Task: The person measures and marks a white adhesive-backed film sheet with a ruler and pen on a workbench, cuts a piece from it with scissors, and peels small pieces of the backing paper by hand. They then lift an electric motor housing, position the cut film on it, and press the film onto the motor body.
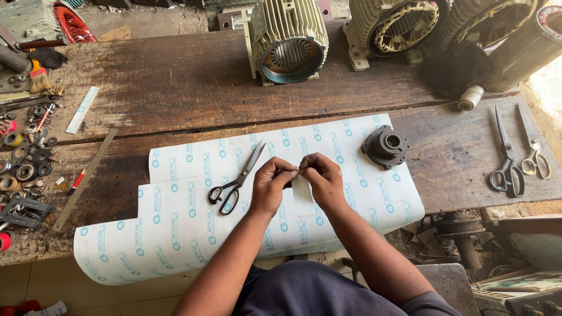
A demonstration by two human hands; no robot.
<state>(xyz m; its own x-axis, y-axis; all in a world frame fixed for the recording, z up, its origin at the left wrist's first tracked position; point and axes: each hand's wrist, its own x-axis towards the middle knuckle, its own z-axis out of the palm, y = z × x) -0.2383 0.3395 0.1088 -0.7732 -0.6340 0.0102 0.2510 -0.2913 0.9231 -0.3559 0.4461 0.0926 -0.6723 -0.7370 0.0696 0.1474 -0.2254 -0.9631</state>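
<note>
My left hand (pixel 270 184) and my right hand (pixel 323 177) meet over a large white sheet (pixel 181 216) printed with blue marks. Together they pinch a small white strip of the same paper (pixel 301 186), which hangs down between them. Black-handled scissors (pixel 236 179) lie shut on the sheet just left of my left hand. A dark round metal motor end cover (pixel 385 146) rests on the sheet's upper right part.
The worn wooden bench (pixel 193 82) carries a finned motor housing (pixel 287 40) at the back, two stators (pixel 404 26) at the back right, two pairs of scissors (pixel 518 153) at right, bearings and small parts (pixel 26 158) at left, and a metal ruler (pixel 85 180).
</note>
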